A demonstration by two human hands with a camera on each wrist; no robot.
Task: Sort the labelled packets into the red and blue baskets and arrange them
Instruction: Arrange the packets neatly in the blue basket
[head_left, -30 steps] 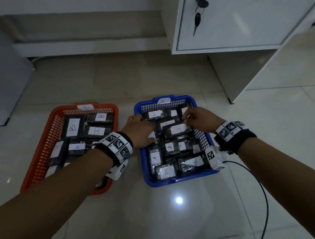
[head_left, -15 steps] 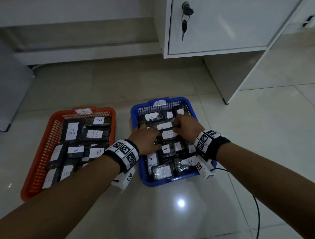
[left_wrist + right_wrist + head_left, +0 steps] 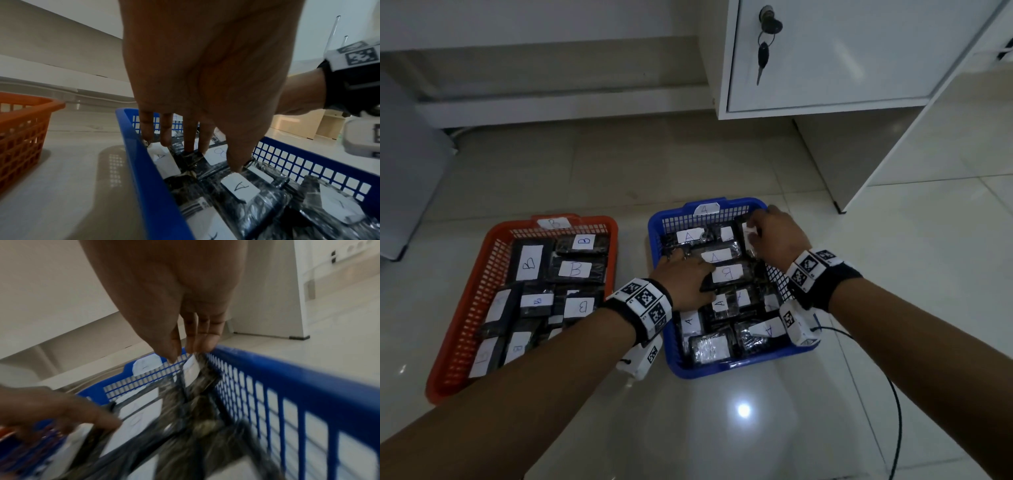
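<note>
A glossy pale tiled floor (image 3: 722, 428) reflects 1 bright ceiling light (image 3: 743, 410). A white cabinet (image 3: 842, 61) stands at the back right, a key (image 3: 762, 58) hanging from its door lock. A grey wall (image 3: 534, 20) runs behind.

- Dim, bluish indoor light; a lamp's glare spot on the glossy floor (image 3: 743, 410).
- Wide-angle bending at the edges.
- Right wrist view heavily motion-blurred.
</note>
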